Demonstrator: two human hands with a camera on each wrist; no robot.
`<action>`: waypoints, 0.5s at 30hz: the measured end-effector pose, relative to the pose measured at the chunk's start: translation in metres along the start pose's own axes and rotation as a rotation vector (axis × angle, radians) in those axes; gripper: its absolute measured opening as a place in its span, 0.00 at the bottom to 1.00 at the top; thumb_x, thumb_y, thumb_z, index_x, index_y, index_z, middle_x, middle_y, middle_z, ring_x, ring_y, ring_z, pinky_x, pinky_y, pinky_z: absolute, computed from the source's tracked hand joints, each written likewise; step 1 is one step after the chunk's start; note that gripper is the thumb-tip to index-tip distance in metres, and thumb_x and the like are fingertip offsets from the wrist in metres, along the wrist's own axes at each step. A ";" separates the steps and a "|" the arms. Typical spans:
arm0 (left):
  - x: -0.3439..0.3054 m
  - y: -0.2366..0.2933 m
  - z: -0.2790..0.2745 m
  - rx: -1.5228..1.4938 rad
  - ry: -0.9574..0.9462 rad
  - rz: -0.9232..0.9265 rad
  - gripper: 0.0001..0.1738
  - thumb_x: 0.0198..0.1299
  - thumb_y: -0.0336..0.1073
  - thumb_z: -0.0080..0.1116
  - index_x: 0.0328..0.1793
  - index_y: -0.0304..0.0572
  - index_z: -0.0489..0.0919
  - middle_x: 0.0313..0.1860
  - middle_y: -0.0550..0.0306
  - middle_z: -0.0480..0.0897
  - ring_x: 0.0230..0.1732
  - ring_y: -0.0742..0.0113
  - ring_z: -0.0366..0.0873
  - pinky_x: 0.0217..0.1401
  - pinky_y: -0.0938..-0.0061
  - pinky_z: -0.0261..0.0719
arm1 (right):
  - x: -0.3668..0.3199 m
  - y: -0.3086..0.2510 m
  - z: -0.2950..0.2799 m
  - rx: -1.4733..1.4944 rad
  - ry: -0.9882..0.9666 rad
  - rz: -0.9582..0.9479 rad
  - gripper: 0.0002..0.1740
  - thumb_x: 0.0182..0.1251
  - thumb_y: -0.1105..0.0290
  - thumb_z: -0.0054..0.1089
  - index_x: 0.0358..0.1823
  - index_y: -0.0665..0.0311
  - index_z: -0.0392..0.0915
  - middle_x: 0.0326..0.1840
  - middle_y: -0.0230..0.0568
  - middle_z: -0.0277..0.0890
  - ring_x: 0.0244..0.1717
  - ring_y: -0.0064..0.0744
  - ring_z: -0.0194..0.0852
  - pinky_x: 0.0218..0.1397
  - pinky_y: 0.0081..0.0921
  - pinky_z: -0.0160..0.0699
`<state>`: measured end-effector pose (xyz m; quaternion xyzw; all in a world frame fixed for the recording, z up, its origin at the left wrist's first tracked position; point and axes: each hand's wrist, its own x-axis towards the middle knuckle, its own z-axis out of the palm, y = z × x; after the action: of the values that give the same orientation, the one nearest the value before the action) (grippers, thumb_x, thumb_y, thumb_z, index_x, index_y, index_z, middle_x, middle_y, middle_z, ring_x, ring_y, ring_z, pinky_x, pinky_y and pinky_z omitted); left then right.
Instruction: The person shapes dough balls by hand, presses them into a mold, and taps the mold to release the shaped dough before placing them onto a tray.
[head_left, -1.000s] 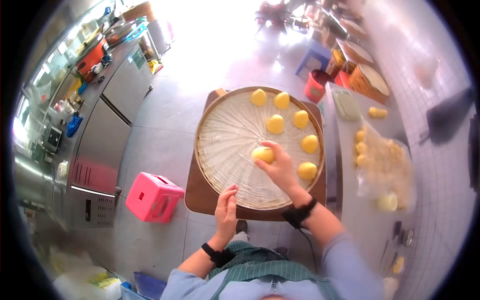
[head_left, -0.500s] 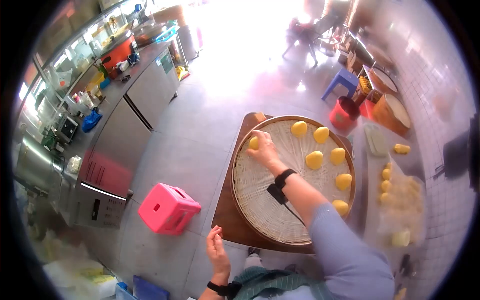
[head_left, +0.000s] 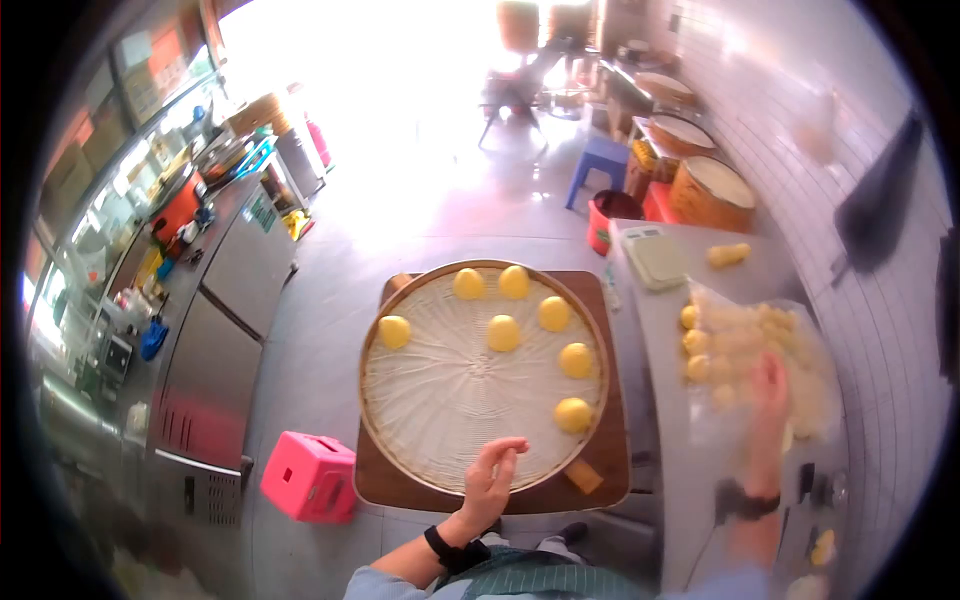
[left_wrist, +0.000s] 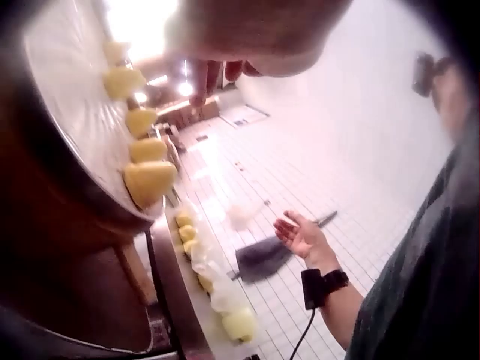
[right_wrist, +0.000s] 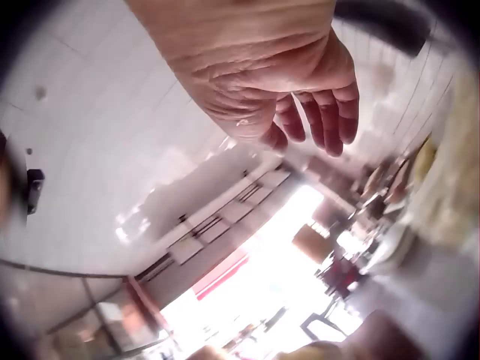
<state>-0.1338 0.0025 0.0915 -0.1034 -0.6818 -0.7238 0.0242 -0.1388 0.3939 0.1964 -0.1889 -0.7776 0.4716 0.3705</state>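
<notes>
On a round woven tray [head_left: 366, 420] lie several yellow dough pieces; one [head_left: 395, 332] sits alone at the left, the others at the back and right. My left hand [head_left: 488, 478] is over the tray's front edge, fingers loosely bent with nothing in them. My right hand [head_left: 770, 390], blurred in the head view, is over the plastic-covered dough pieces [head_left: 697, 368] on the side counter. In the right wrist view the right hand [right_wrist: 281, 82] has relaxed, spread fingers and holds nothing.
The tray rests on a brown square table [head_left: 385, 480]. A pink stool [head_left: 310, 476] stands to the left. On the right counter are a scale [head_left: 655, 258] and a yellow piece [head_left: 728, 255]. A red bucket [head_left: 603, 218] stands behind the counter's corner.
My right hand has set its yellow piece down at the tray's left side and moved right to the counter. My left hand is now over the tray's front edge. The head view has shifted.
</notes>
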 end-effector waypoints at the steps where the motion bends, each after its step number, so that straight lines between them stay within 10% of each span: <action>1: 0.004 0.000 0.022 0.060 -0.138 0.002 0.11 0.74 0.27 0.46 0.57 0.35 0.76 0.53 0.53 0.82 0.57 0.69 0.79 0.62 0.74 0.75 | 0.001 0.071 -0.064 -0.077 0.057 0.130 0.19 0.74 0.68 0.55 0.63 0.65 0.73 0.51 0.36 0.77 0.48 0.29 0.76 0.53 0.26 0.77; 3: 0.008 0.000 0.072 0.035 -0.328 -0.062 0.10 0.73 0.27 0.47 0.56 0.37 0.76 0.51 0.55 0.82 0.55 0.70 0.79 0.60 0.75 0.75 | 0.009 0.210 -0.186 -0.211 0.144 0.403 0.19 0.73 0.65 0.58 0.62 0.64 0.74 0.53 0.36 0.78 0.53 0.28 0.76 0.56 0.25 0.76; 4: 0.014 -0.007 0.097 0.003 -0.418 -0.107 0.10 0.73 0.27 0.48 0.56 0.37 0.76 0.50 0.56 0.82 0.54 0.70 0.79 0.59 0.76 0.75 | -0.019 0.251 -0.214 -0.430 0.340 0.142 0.18 0.70 0.65 0.59 0.57 0.64 0.78 0.52 0.41 0.82 0.51 0.33 0.79 0.54 0.30 0.78; 12: 0.015 -0.031 0.272 0.233 -0.743 -0.060 0.27 0.64 0.30 0.61 0.68 0.38 0.69 0.60 0.48 0.76 0.64 0.60 0.73 0.62 0.65 0.73 | -0.079 0.238 -0.231 -0.796 0.177 0.432 0.13 0.63 0.68 0.57 0.47 0.63 0.82 0.44 0.54 0.79 0.48 0.54 0.78 0.52 0.45 0.77; 15: 0.007 -0.033 0.312 0.409 -0.724 0.032 0.34 0.59 0.33 0.65 0.72 0.39 0.66 0.66 0.44 0.72 0.68 0.52 0.69 0.66 0.58 0.71 | -0.053 0.267 -0.230 -0.819 0.211 0.267 0.14 0.60 0.69 0.59 0.47 0.63 0.81 0.45 0.51 0.77 0.48 0.54 0.76 0.53 0.44 0.77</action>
<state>-0.1099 0.3150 0.0759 -0.3550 -0.7743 -0.4897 -0.1860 0.0542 0.6253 0.0064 -0.4658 -0.8272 0.1464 0.2782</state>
